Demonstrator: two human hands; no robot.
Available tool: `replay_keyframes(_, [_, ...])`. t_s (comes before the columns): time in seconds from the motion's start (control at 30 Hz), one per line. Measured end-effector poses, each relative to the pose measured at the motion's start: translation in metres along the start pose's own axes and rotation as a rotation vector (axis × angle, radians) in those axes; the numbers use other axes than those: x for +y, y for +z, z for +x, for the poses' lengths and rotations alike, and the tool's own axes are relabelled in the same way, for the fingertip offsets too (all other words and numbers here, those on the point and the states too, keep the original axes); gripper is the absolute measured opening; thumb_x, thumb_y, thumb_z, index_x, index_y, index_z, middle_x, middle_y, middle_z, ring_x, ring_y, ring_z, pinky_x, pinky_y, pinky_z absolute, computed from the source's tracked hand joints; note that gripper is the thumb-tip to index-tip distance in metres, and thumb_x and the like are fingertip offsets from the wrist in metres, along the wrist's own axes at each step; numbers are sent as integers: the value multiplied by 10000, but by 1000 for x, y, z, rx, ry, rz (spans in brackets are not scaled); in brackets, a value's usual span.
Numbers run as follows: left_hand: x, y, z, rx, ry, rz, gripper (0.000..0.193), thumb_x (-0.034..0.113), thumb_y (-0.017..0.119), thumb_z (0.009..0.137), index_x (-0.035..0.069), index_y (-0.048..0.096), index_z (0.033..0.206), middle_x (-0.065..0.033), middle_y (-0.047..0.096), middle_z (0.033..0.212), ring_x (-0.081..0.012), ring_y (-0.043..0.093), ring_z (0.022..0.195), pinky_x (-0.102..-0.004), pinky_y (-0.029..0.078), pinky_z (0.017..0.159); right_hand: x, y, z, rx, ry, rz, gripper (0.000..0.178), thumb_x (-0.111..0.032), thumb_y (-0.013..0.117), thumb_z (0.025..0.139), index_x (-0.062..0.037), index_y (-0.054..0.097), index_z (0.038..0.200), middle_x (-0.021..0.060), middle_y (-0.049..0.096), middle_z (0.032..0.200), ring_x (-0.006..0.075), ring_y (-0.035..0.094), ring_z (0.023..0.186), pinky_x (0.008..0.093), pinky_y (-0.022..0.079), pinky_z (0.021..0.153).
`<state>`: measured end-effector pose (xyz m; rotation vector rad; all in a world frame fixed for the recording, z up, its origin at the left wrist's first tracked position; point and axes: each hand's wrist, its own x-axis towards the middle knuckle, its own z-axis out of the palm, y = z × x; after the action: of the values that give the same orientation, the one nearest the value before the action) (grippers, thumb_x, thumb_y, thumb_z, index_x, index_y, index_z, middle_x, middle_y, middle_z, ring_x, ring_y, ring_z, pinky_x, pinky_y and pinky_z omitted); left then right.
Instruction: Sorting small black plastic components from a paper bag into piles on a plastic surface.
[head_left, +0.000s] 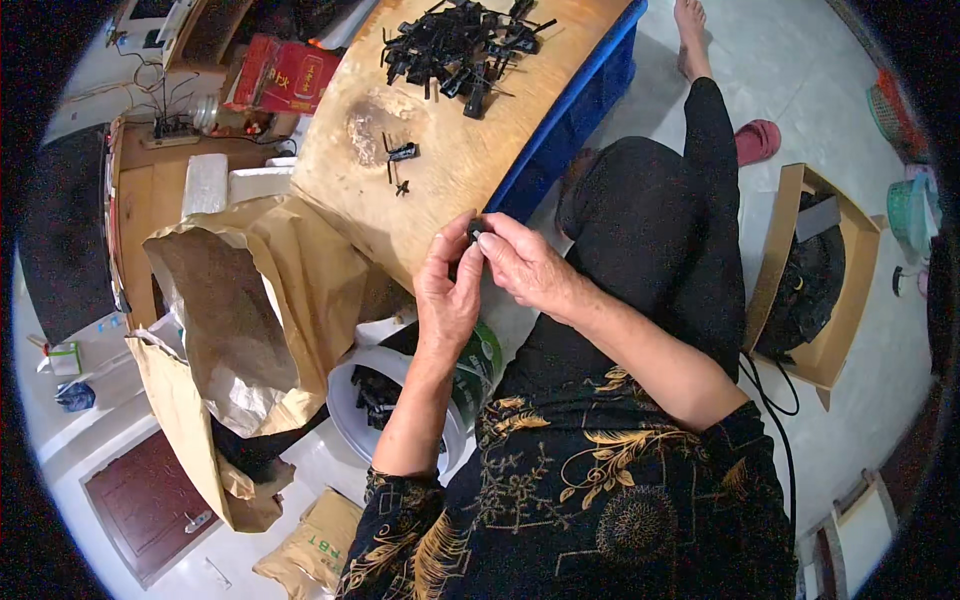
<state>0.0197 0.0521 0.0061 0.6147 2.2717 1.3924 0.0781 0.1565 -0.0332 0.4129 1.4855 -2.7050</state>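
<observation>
A small black plastic part (476, 229) is pinched between my two hands, just off the near edge of the wooden board (455, 165). My left hand (447, 277) closes on it from the left, thumb and fingertips together. From the right, my right hand (525, 262) grips it too, with a small pale spot showing by the thumb tip. The part's exact shape is mostly hidden by my fingers. On the board lie a loose black part with thin stems (402, 152) and a tiny black scrap (402, 188). Farther back is a heap of black plastic parts (460, 50).
Blue crate (570, 110) under the board. Left of me stand an open brown paper sack (300, 270) and a white bucket (350, 425) containing black pieces. At right, a cardboard box (850, 320) holds black things; a black cable (785, 440) trails below it. A pink slipper (757, 142) lies beyond.
</observation>
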Motion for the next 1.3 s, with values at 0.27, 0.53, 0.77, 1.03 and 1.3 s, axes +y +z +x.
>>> replay_keyframes(0.27, [-12,2,0,101,206,349,290,-25,534,767,39,559,1049,-169,609,810,-224,623,757,-320,471,670,24,-3,13,60,-122,-224,273,-163,391,925,-31,455,1155,-59,395,630,28,362,553,172,328,492])
replay_keyframes(0.53, [-4,-31,5,-141,-24,-111,310,24,464,856,45,439,1164,-75,594,783,-114,525,552,-216,422,482,-12,3,-4,-40,55,-39,245,-214,424,921,-73,489,1111,-75,388,627,4,307,484,160,239,384])
replay_keyframes(0.77, [9,-41,-1,-404,-339,-862,360,94,488,859,58,409,1208,-167,598,806,-158,549,486,-185,339,344,-15,-6,-15,-175,64,153,167,-227,460,910,-94,508,999,-74,461,674,-24,299,444,131,216,366])
replay_keyframes(1.03, [31,-30,-7,-386,-333,-436,368,106,519,863,64,411,1213,-51,590,808,-103,545,566,-175,377,431,-13,-14,-17,-191,-7,236,85,-161,509,884,-77,517,894,-59,487,644,-13,371,465,140,249,377])
replay_keyframes(1.3, [28,-18,-8,-357,-79,-24,326,58,505,857,47,398,1165,-52,558,813,-68,498,629,-196,411,531,-10,-7,-15,-106,-204,123,176,-219,458,911,-63,507,847,-53,446,618,17,377,526,173,313,457])
